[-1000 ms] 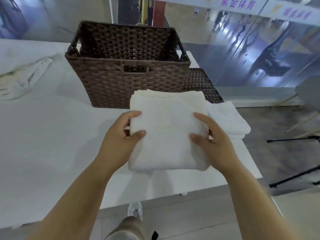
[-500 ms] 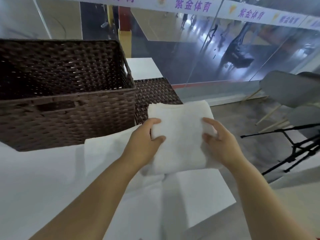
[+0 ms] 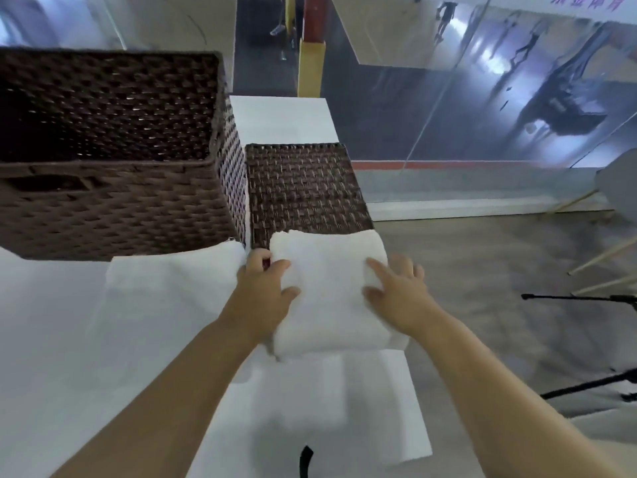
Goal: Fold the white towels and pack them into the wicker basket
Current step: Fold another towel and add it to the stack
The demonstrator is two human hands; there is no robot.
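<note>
— What is the room like?
— A white table (image 3: 69,339) fills the lower left of the frame, and shiny glass walls (image 3: 482,98) run across the top right.

— Where is the basket?
— The big brown wicker basket (image 3: 120,208) stands in the upper left. Its flat brown lid (image 3: 303,188) lies just beside it, in the middle.

— And the towels?
— A folded white towel (image 3: 327,298) sits in the middle of the frame, touching the lid's near edge. The person's left hand (image 3: 265,291) grips its left side, thumb on top. The right hand (image 3: 396,291) grips its right side, fingers tucked behind. Another folded towel (image 3: 172,281) lies flat on the table, left of it, in front of the basket.
</note>
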